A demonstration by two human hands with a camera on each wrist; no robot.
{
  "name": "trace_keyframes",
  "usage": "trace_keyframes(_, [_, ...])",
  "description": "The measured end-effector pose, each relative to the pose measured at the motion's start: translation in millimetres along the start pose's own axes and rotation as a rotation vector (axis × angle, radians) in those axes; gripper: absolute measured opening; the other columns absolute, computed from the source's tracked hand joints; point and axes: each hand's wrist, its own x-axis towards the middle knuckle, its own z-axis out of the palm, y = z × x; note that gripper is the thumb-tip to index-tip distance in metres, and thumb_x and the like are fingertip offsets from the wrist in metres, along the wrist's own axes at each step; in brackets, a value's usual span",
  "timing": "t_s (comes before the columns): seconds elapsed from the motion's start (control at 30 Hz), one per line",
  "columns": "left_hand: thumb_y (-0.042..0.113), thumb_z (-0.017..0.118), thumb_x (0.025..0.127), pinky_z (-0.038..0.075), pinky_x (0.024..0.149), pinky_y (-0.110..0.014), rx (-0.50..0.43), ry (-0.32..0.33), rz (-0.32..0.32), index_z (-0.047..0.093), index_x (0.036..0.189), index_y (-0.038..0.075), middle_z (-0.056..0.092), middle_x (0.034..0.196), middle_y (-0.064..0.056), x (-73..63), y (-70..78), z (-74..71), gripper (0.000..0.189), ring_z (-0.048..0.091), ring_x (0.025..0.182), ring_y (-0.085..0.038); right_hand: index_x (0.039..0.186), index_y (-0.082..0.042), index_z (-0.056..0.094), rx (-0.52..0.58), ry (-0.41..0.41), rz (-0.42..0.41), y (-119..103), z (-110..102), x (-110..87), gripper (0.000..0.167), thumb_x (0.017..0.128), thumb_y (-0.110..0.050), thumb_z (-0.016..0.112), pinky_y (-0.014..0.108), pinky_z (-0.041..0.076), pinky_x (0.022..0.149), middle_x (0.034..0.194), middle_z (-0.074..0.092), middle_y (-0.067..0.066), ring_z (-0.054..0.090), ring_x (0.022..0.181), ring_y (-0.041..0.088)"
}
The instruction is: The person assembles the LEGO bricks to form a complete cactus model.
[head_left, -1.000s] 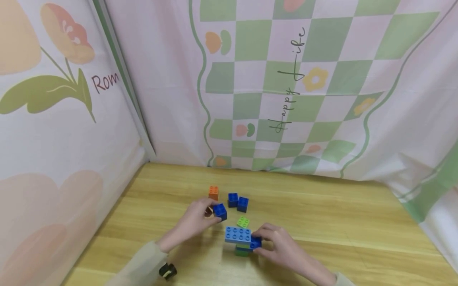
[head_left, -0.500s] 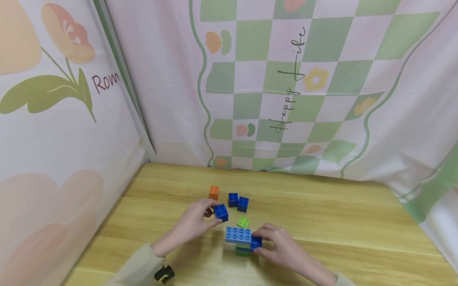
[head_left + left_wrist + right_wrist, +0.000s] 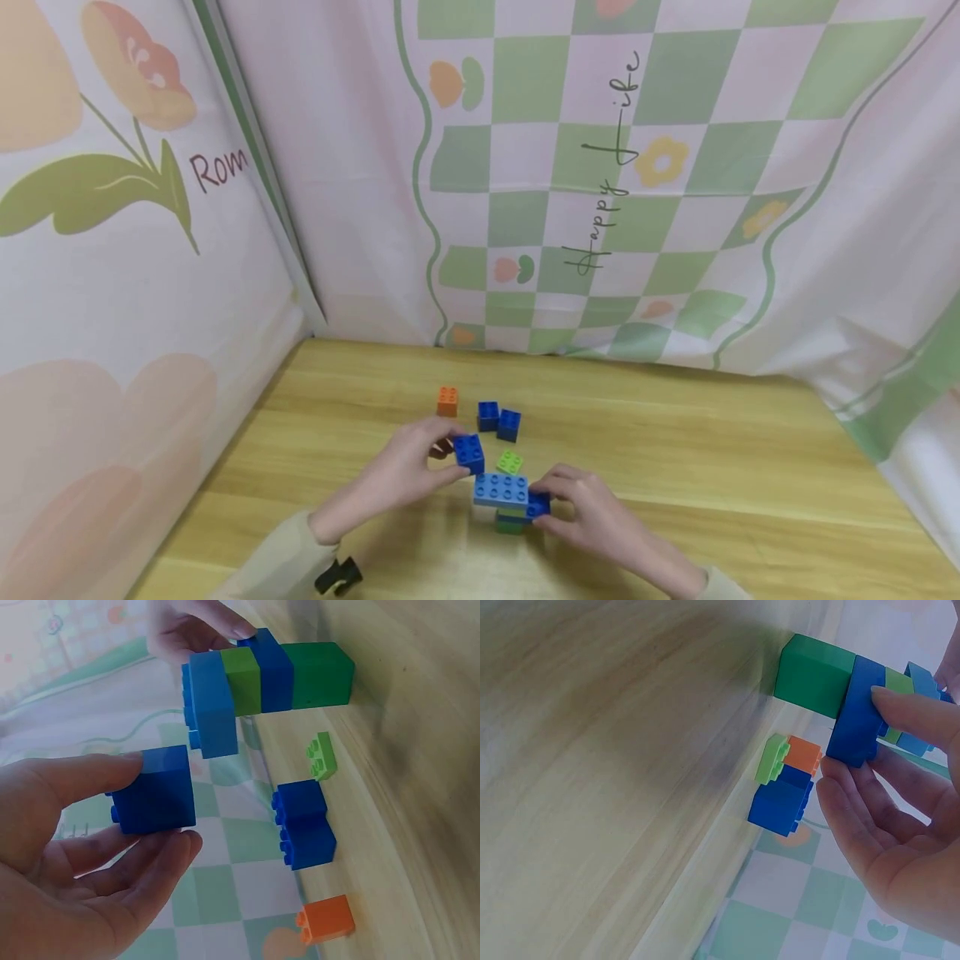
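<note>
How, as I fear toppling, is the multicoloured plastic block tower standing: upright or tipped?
Upright: the head view shows the tower's rectangular light-blue top block with studs up.

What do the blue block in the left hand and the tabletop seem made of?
Blue block: probably hard plastic, smooth finish, judging by crisp edges and moulded studs. Tabletop: wood or wood-effect laminate, smooth-looking, with visible grain streaks.
</note>
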Motion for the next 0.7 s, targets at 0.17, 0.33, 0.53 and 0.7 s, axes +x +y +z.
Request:
trace_keyframes(0.17, [0.013, 0.078, 0.083, 0.06, 0.081, -0.021, -0.062, -0.024, -0.007, 0.065, 0.119, 0.003, 0.07, 0.112, -0.011, -1.8, 1.7, -2.7, 0.04, 0.069, 0.096, -0.027, 0.108, -0.004, 0.071, -0.01, 0.011, -0.009, -0.1, -0.3, -0.4, 0.033, 0.078, -0.012, 0.08, 0.024, 0.062, 0.077, 0.102, 0.072, 0.007, 0.071, 0.089, 0.017])
trace_keyframes(0.33, [0.015, 0.078, 0.084, 0.058, 0.081, -0.018, -0.099, -0.069, -0.012, 0.065, 0.12, 0.004, 0.071, 0.112, -0.011, -2.1, 3.0, -4.3, 0.04, 0.069, 0.096, -0.025, 0.109, -0.004, 0.071, -0.002, 0.007, -0.009, 0.0, -2.2, 0.1, 0.033, 0.078, -0.013, 0.079, 0.024, 0.062, 0.077, 0.103, 0.072, 0.007, 0.071, 0.089, 0.017])
trace_keyframes(0.53, [0.016, 0.078, 0.083, 0.058, 0.083, -0.018, -0.136, -0.122, -0.036, 0.066, 0.118, 0.004, 0.072, 0.111, -0.01, -4.1, 1.8, -3.5, 0.039, 0.069, 0.096, -0.021, 0.109, -0.005, 0.071, -0.002, -0.005, -0.002, -0.2, -3.4, 0.5, 0.033, 0.079, -0.013, 0.079, 0.023, 0.061, 0.077, 0.103, 0.072, 0.007, 0.071, 0.09, 0.017])
trace_keyframes(0.7, [0.017, 0.077, 0.085, 0.061, 0.087, -0.033, -0.155, -0.15, -0.044, 0.065, 0.119, 0.005, 0.072, 0.113, -0.009, -5.8, 0.3, -2.4, 0.038, 0.069, 0.1, -0.021, 0.109, -0.005, 0.071, 0.001, -0.015, 0.006, -0.3, -3.5, 0.6, 0.033, 0.079, -0.013, 0.079, 0.024, 0.062, 0.078, 0.104, 0.072, 0.007, 0.071, 0.091, 0.017])
